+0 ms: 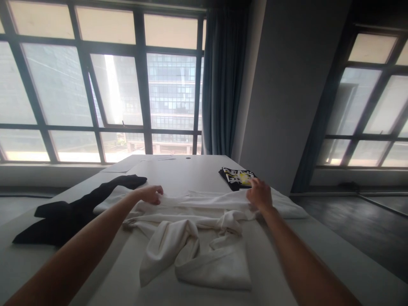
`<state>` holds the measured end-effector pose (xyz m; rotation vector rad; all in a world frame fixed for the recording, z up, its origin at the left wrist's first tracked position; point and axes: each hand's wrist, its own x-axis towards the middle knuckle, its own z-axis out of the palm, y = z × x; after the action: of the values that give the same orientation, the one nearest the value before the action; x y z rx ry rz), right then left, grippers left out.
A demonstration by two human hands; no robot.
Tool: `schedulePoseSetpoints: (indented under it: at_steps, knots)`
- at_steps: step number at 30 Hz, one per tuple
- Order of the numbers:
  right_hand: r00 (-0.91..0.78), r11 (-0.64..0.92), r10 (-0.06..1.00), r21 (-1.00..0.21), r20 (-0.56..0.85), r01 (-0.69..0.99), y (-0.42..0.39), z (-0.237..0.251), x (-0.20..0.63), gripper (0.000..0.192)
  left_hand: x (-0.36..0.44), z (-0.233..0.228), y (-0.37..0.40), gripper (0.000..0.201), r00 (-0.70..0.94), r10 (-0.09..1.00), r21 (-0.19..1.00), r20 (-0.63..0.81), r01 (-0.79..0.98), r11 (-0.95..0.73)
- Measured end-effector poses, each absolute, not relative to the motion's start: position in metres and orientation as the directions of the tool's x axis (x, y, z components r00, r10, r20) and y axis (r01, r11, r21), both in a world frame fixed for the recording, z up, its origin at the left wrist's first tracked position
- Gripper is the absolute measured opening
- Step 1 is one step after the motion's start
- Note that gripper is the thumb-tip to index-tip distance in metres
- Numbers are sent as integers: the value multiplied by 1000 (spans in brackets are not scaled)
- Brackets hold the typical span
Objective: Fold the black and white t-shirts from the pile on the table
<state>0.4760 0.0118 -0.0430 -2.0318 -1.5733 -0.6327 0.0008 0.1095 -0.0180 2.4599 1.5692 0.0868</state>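
A white garment [207, 266] lies crumpled across the table in front of me, with loose folds hanging toward my side. It looks like a shirt, though its exact cut is hidden in the folds. My left hand [151, 194] pinches its far edge on the left. On the right, my right hand [259, 194] has its fingers closed on the same far edge. Between both hands the cloth is stretched into a fairly straight band. Just beyond my right hand rests a folded black garment [236, 178] with a white and yellow print.
A black garment [83, 208] lies loosely spread at the left of the white table [181, 174]. Papers [124, 166] and a small dark disc [188, 158] are at the far end. Behind stand windows, a blue curtain [219, 85] and a grey pillar [280, 85].
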Motion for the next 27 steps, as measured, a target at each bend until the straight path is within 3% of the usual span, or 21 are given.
schedulePoseSetpoints:
  at_steps: [5, 11, 16, 20, 25, 27]
  knots:
    - [14, -11, 899, -9, 437, 1000, 22, -57, 451, 29, 1, -15, 104, 74, 274, 960, 204, -65, 945, -256]
    - [-117, 119, 897, 22, 425, 993, 30, -55, 430, 34, -5, -7, 88, 42, 304, 941, 29, -146, 953, -303]
    - [-143, 154, 978, -60, 154, 986, 54, -41, 392, 47, -15, 2, 84, 19, 357, 931, 7, -76, 934, -357]
    - [-68, 66, 997, -63, -32, 996, 71, -31, 376, 59, -25, 11, 84, 9, 413, 910, 23, -40, 911, -412]
    - [-62, 52, 967, -44, -246, 998, 74, -1, 381, 31, -33, 30, 86, 10, 487, 873, -46, -25, 872, -488]
    - [-93, 92, 967, -12, -238, 996, 72, 13, 388, 20, -33, 36, 90, 11, 498, 864, -61, -70, 863, -502]
